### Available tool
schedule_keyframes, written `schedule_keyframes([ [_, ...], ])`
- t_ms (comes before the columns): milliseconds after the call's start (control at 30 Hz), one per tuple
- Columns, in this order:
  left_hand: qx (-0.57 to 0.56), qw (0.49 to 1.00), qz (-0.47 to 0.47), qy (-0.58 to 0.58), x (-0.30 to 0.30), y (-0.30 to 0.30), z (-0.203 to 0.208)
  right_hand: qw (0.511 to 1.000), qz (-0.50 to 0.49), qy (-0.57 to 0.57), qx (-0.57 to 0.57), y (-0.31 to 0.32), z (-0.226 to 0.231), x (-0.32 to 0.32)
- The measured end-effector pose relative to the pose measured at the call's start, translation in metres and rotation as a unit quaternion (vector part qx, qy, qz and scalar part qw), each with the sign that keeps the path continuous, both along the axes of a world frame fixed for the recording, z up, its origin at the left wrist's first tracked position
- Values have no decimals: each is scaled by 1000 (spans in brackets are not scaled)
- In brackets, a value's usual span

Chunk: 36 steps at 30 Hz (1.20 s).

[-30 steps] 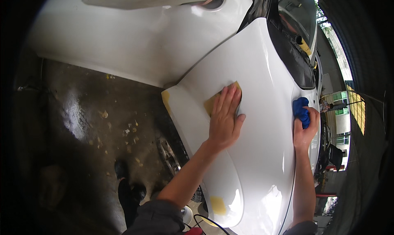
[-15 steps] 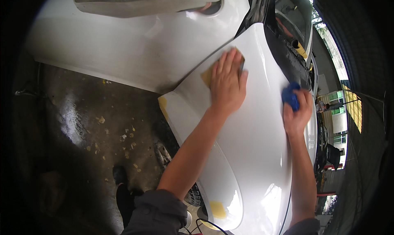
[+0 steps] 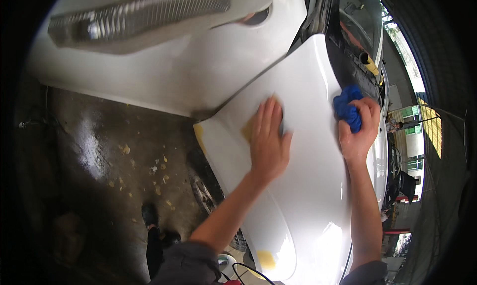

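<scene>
My left hand (image 3: 270,141) lies flat on a white car fender (image 3: 313,180), its fingers stretched forward and close together. Under the fingers it presses a tan sheet that looks like sandpaper (image 3: 246,131), whose edges poke out beside them. My right hand (image 3: 361,132) is closed on a crumpled blue cloth (image 3: 347,107) at the fender's right edge, next to the dark trim below the windshield. Yellowish patches (image 3: 266,259) show on the fender's near end and along its left edge. Most of the sheet is hidden by my left hand.
A white car door (image 3: 164,81) stands at the far left, with a side mirror housing and its ribbed lens (image 3: 149,16) above it. A tire (image 3: 239,241) sits below the fender. Yellow flakes (image 3: 157,189) litter the wet floor. A black cable (image 3: 248,266) loops near the bottom edge.
My left hand has slid nearer along the fender, with the sandpaper under it. My right hand stays at the fender's edge with the blue cloth. The view has shifted slightly.
</scene>
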<state>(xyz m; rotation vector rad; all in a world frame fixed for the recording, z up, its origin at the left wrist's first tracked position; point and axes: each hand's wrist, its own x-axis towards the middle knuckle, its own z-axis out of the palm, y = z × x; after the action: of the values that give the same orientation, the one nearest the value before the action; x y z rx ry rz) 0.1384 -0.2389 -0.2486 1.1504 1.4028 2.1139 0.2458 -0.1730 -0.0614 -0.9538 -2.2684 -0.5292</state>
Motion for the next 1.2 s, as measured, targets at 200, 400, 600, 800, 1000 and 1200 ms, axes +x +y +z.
schedule_keyframes([
  [200, -26, 990, 69, 121, -51, 47, 44, 1000, 1, 1, -9, 3, 1, 0],
  [400, -1, 995, 25, 92, 11, -11, -7, 1000, 0, 5, -9, 0, 3, -2],
  [600, -49, 987, 60, 144, -41, 44, 46, 1000, 6, 8, -21, 4, 1, 0],
  [800, -58, 989, 96, 100, -25, 35, 22, 1000, 14, 10, -16, 3, 2, -5],
  [1000, 2, 999, -24, -23, -34, 29, 8, 1000, 4, 12, -23, 2, 2, 1],
  [1200, -46, 981, 70, 175, -55, 56, 55, 1000, 12, 8, -24, 5, 4, -3],
])
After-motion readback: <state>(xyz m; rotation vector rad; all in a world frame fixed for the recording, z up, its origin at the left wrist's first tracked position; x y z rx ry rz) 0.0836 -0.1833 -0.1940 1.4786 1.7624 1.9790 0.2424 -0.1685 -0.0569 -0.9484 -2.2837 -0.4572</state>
